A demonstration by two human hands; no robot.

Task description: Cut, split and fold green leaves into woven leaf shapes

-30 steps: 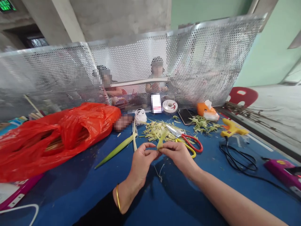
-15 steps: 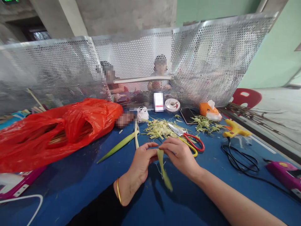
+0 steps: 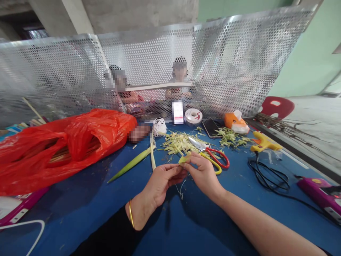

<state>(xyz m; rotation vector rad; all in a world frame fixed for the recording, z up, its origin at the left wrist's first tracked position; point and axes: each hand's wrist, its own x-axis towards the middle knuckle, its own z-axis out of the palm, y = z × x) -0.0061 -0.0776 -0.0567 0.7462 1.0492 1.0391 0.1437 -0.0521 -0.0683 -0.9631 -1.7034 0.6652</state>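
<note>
My left hand [image 3: 160,185] and my right hand [image 3: 201,172] meet over the blue table [image 3: 80,209], both pinched on a small yellow-green leaf strip [image 3: 183,159]. Only a short folded piece of the strip shows between the fingertips. Thin fibres [image 3: 181,188] hang below the hands. A gold bangle sits on my left wrist. Just beyond my right hand lie red-and-yellow-handled scissors [image 3: 213,158] and a heap of leaf cuttings [image 3: 177,142].
A red plastic bag [image 3: 64,145] holding sticks lies at left. Long green leaf pieces [image 3: 133,163], a thread spool [image 3: 159,126], tape roll [image 3: 193,117], phone [image 3: 210,127], yellow glue gun [image 3: 263,142] with black cord [image 3: 269,177] and purple case [image 3: 319,193] sit around. Two people sit behind a perforated metal screen [image 3: 239,64].
Half a second ago the strip hung down long below my hands; now it is drawn up and folded short between my fingertips. My hands stay close together.
</note>
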